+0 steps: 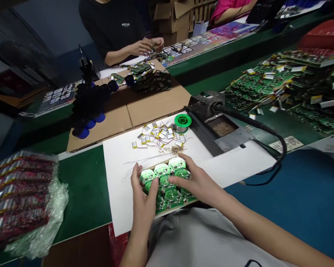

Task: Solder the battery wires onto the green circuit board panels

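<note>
The left hand [144,200] and right hand [202,181] grip a green circuit-board panel [173,195] at lower centre; flat silver-and-yellow batteries [161,135] lie loose mid-frame, none visibly attached.

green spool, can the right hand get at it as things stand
Probably yes, though the right hand is on the circuit boards and would likely need to let go first. The green spool stands just ahead on the white sheet, with only low brown bits and small batteries between.

Count: one green-rimmed round metal solder spool [181,128], centre; one green circuit-board panel [174,194], lower centre; over ten flat silver, yellow-edged cells [161,135], centre.
</note>
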`<state>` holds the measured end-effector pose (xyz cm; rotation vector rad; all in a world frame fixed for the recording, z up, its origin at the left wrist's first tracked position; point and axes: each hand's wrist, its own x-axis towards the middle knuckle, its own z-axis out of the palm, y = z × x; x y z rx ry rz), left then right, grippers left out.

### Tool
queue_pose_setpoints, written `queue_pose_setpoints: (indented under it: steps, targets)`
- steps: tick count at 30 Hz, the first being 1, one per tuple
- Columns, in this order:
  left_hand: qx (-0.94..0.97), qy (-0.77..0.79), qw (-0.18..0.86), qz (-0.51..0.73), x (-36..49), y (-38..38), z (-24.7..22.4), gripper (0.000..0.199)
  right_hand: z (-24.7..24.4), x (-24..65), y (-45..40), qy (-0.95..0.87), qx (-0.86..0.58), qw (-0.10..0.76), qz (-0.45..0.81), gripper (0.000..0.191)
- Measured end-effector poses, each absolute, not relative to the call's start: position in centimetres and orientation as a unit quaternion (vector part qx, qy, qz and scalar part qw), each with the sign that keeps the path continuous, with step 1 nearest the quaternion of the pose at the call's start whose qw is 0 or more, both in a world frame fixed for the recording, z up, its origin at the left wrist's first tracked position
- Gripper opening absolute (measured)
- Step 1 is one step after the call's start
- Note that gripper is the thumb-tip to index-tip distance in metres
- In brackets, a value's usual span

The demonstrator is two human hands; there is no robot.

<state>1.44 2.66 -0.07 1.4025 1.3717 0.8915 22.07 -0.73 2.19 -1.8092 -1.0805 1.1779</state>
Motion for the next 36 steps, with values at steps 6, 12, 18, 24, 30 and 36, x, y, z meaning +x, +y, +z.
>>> queue_pose_setpoints:
  steps: [6, 12, 18, 24, 30, 36]
  targets:
    - [0.570, 0.563, 0.460, 0.383, 0.3, 3.4, 0.5, 0.055, 2.8, 22.0, -0.3, -0.401, -0.684, 0.379, 0.476, 0.077]
    - [0.790, 0.461, 0.284, 0.288, -2.5, 11.6, 2.3, 0.037, 2.3, 22.4, 0.5, -0.401, -0.682, 0.381, 0.480, 0.093]
    - [0.870, 0.373, 0.280, 0.159, -0.9, 17.4, 2.2, 0.033, 2.6, 22.6, 0.2, -0.400, -0.664, 0.410, 0.480, 0.073]
    - [0.903, 0.328, 0.252, 0.117, 1.2, 17.3, 1.5, 0.024, 2.9, 22.4, 0.2, -0.369, -0.664, 0.431, 0.488, 0.073]
    - [0.917, 0.297, 0.244, 0.105, 2.7, 18.4, 1.6, 0.023, 3.1, 22.3, 0.2, -0.372, -0.659, 0.427, 0.495, 0.071]
    - [0.928, 0.253, 0.251, 0.108, 3.6, 18.9, 1.2, 0.027, 3.0, 21.8, 0.5, -0.372, -0.662, 0.421, 0.496, 0.069]
